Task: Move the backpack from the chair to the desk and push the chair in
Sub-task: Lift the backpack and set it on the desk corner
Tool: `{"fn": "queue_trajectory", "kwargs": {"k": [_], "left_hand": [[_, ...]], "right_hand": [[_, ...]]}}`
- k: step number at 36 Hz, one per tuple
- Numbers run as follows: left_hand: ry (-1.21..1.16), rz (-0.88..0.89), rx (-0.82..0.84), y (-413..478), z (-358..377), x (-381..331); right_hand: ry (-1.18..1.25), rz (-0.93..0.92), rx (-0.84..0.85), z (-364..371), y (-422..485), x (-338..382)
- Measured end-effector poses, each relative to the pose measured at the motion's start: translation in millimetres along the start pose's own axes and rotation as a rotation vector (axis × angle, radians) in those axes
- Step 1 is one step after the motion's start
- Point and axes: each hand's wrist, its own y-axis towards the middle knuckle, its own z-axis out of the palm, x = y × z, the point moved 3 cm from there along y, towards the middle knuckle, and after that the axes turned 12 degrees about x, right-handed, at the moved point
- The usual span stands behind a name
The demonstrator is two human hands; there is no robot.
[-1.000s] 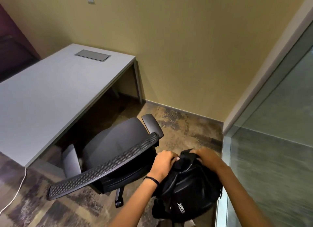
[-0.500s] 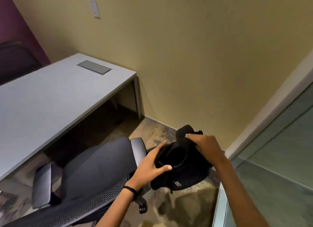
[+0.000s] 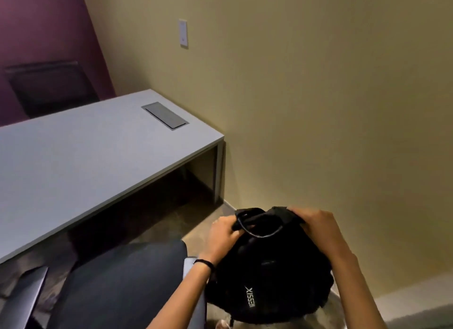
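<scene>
I hold the black backpack (image 3: pixel 272 269) up in the air with both hands, down at about 5 o'clock in my view. My left hand (image 3: pixel 224 235) has its fingers (image 3: pixel 235 233) closed tight on the strap at the top of the bag. My right hand (image 3: pixel 316 223) has its fingers curled shut over the other side of the top. The bag hangs below my hands, and white letters show on its front. The bag is just to the right of the dark chair (image 3: pixel 117 284), whose seat sits at about 7 o'clock. The bag is well apart from the gray tabletop (image 3: pixel 81 161), which lies at about 9 o'clock with a small metal flap (image 3: pixel 165 114) set into it. A black band (image 3: pixel 204 263) is around my left wrist. A white wall plate (image 3: pixel 183 33) is on the yellow wall at 12 o'clock.
</scene>
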Motion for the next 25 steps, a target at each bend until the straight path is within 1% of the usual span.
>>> {"fn": "queue_trajectory", "kwargs": {"k": [2,6,10,14,16,18,20,22,25], "left_hand": [[0.061,-0.007,0.040,33.8,-7.7,14.5],[0.100,-0.039,0.066,88.6,-25.2,38.8],[0.085,-0.058,0.052,130.3,-52.2,46.3],[0.121,-0.042,0.012,166.2,-81.6,51.3],[0.148,-0.025,-0.076,178.9,-93.0,52.6],[0.169,0.012,-0.230,188.0,-104.2,51.0],[0.139,0.040,-0.361,198.0,-115.8,50.0],[0.122,0.024,-0.431,213.7,-131.4,53.1],[0.152,0.001,-0.493,238.2,-157.3,55.7]], "right_hand": [[-0.009,0.013,0.057,6.5,28.0,-12.1],[0.026,-0.021,0.075,11.3,81.2,-22.6],[0.032,-0.063,0.100,7.2,129.3,-23.8],[0.041,-0.094,0.062,0.1,176.5,-25.1],[-0.010,-0.146,0.024,-0.2,202.6,-28.3],[-0.081,-0.197,-0.023,3.2,234.7,-32.3],[-0.134,-0.250,-0.082,4.0,265.6,-31.3],[-0.167,-0.293,-0.136,0.5,296.7,-27.5],[-0.169,-0.326,-0.181,-5.3,341.6,-23.7]]}}
